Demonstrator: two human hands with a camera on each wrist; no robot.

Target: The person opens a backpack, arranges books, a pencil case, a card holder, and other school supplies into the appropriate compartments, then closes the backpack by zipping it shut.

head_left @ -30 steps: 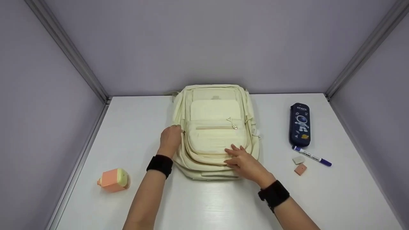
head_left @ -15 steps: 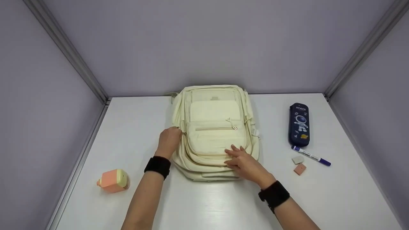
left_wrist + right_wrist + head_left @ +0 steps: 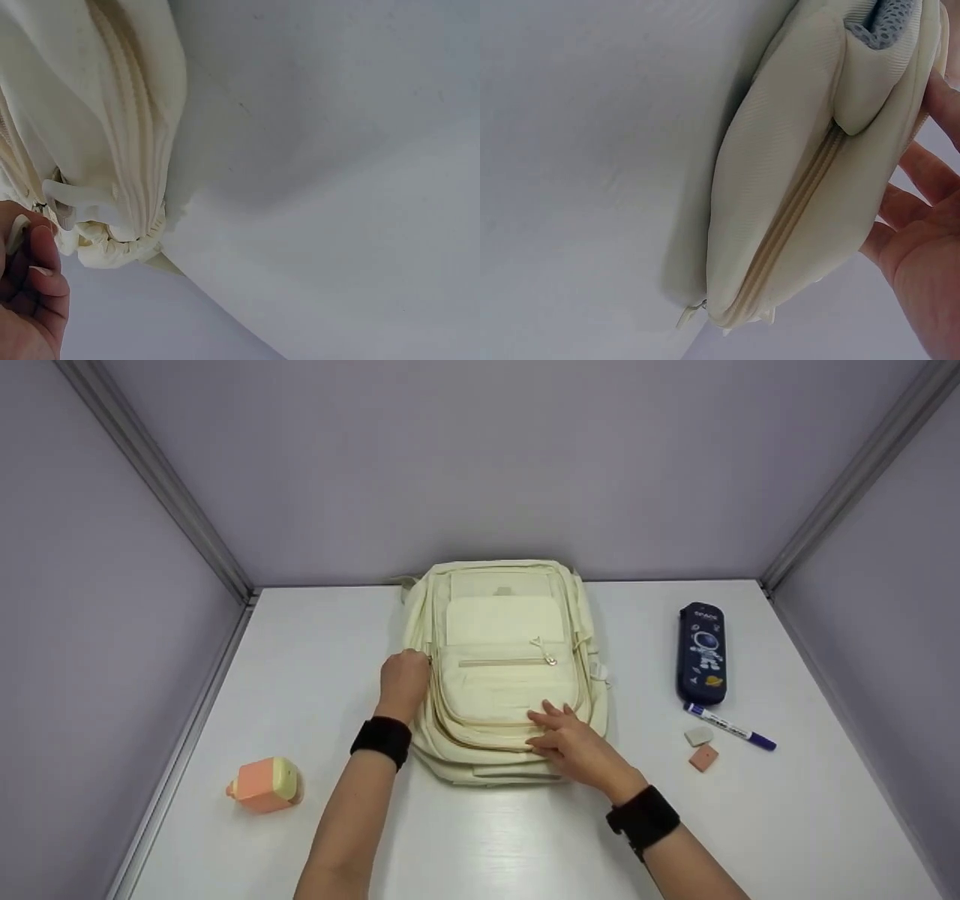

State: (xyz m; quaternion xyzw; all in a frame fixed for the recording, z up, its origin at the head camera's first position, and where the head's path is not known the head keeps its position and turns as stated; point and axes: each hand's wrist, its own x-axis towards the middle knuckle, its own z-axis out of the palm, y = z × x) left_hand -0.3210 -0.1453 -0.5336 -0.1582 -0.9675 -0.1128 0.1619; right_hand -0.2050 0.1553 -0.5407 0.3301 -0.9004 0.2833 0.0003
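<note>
A cream backpack [image 3: 504, 619] lies flat on the white table, its zipped front facing up. At its left side my left hand [image 3: 403, 684] has curled fingers, and in the left wrist view it pinches a cream zipper pull [image 3: 16, 232] beside the bag's seams. My right hand [image 3: 581, 750] rests on the lower right of the front pocket with its fingers spread and nearly straight. In the right wrist view its fingers [image 3: 930, 176] touch the edge of the bag, and a zipper [image 3: 791, 217] runs along the side.
An orange and yellow bottle-shaped object [image 3: 264, 785] lies at the left. On the right are a dark blue space-themed pencil case [image 3: 703, 654], a marker [image 3: 730, 726], a whitish eraser-like block [image 3: 698, 736] and a pink one [image 3: 703, 758]. Grey walls enclose the table [image 3: 480, 847].
My left hand slipped slightly toward me along the bag's left side, then moved back up, away from me. The right hand has stayed in place on the pocket.
</note>
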